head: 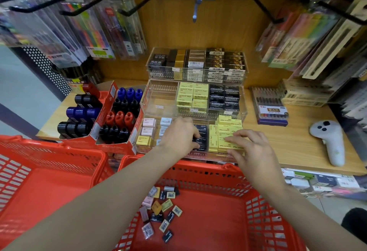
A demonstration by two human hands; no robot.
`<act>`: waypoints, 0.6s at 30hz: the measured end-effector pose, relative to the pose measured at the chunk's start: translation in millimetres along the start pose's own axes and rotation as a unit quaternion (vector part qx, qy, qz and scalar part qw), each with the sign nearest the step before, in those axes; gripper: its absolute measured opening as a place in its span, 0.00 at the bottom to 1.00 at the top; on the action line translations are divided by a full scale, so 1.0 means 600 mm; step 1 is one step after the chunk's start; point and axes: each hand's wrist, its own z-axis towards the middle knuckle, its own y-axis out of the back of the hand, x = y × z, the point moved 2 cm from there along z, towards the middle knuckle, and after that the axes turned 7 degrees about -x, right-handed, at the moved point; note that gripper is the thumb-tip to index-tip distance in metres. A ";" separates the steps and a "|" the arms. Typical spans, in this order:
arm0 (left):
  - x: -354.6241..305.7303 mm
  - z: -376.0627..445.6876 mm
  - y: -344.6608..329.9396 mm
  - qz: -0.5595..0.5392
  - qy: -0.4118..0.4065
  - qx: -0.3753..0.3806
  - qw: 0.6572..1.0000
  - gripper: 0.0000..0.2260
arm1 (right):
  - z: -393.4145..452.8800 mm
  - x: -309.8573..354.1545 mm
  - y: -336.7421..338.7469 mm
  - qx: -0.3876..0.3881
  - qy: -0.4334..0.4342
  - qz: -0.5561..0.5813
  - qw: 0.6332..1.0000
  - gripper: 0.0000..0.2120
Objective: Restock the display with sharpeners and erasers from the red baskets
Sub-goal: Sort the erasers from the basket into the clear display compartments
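— Head view first: what is in the containers?

— A clear tiered display (195,100) stands on the wooden shelf (297,141). Its top tier holds black, gold and dark patterned boxes, the middle tier yellow erasers (191,97) beside black ones, with an empty bay to their left. The front tier has pink erasers (148,126) and a few white ones at the left, black erasers (201,131) in the middle and a yellow stack (226,135) at the right.

— And the sharpeners?

— Two red cardboard trays (119,111) left of the display hold black, blue and red sharpeners (121,118) in rows, standing on end with their openings facing up.

— The baskets?

— The right red basket (208,221) has a loose scatter of small erasers (160,211) near its left wall, lying flat at all angles. The left red basket (39,181) shows only its bare floor.

— How do the erasers in the front tier lie?

— Flat, long axis running left to right, labels up.

— The hands?

— Both arms reach over the right basket into the front tier. The left hand (179,135) is palm down with fingers curled onto the black erasers — it seems to grip one. The right hand (250,147) is spread, its straight fingertips (233,138) pressing on the yellow stack.

— Anything else?

— A white controller (329,141) lies at the shelf's right, a pen pack (272,107) behind it.
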 end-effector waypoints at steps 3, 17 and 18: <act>-0.007 0.006 0.007 0.028 -0.010 0.020 0.999 0.17 | 0.000 0.002 0.002 0.001 -0.004 0.001 1.000 0.14; 0.030 -0.003 0.024 0.029 -0.067 0.041 0.997 0.20 | -0.002 0.007 0.007 0.010 -0.013 0.008 1.000 0.14; 0.028 -0.005 0.023 0.017 -0.064 0.030 0.997 0.20 | -0.002 0.007 0.007 0.008 -0.014 0.008 1.000 0.14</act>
